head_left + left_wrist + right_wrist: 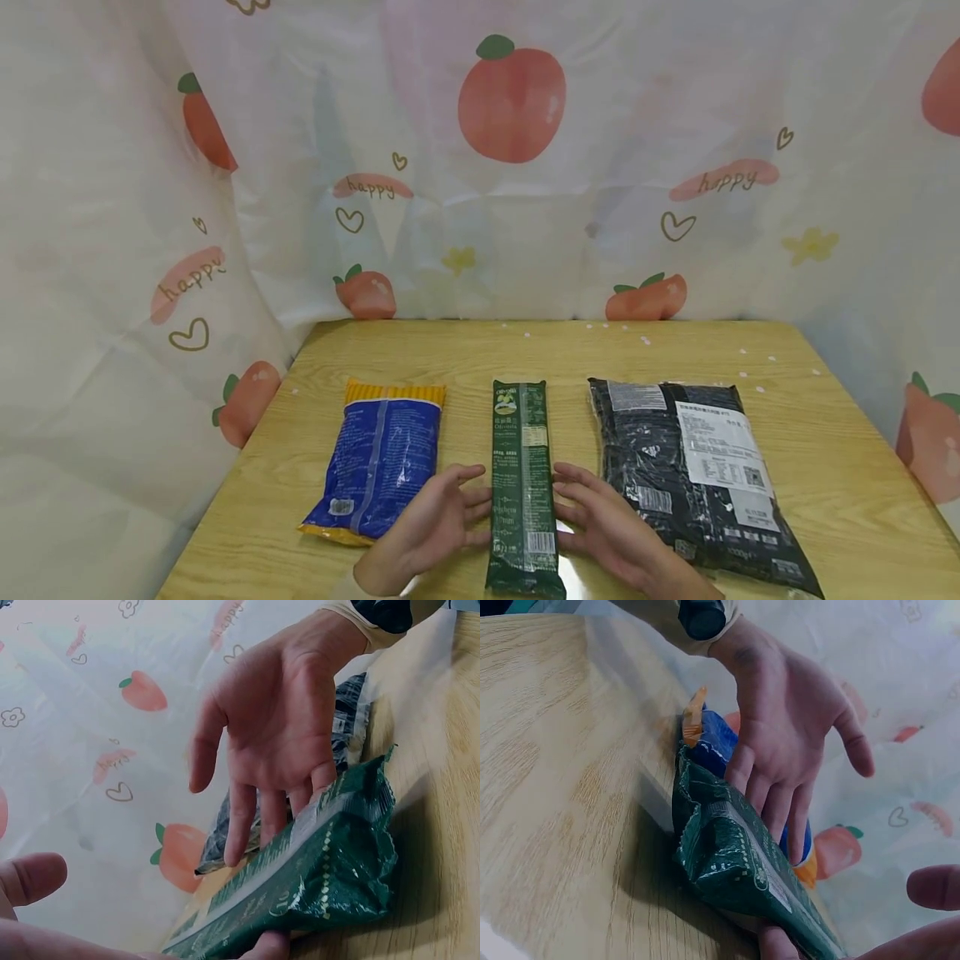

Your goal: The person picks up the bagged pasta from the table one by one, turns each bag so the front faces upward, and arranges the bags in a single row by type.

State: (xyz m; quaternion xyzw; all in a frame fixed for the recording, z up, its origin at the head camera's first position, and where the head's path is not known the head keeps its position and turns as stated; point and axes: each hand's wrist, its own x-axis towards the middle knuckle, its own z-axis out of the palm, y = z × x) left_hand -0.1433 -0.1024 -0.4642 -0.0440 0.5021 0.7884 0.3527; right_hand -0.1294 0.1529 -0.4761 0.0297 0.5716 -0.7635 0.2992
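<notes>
A long green spaghetti packet (522, 492) lies lengthwise in the middle of the wooden table, its near end toward me. On its left side is my left hand (447, 517), palm turned inward and fingers extended along the edge. Mirroring it on the right, my right hand (603, 521) holds its fingers extended close against the other edge. The left wrist view shows the open right palm (281, 727) facing the packet (330, 862). In the right wrist view the left palm (787, 720) faces it likewise, and a right fingertip (776, 943) shows at its lower edge.
A blue and yellow bag (382, 458) lies left of the packet, just beyond my left hand. To the right lies a larger black bag (652, 467) with white labels. A fruit-printed curtain (570, 250) hangs behind the wooden table (465, 350).
</notes>
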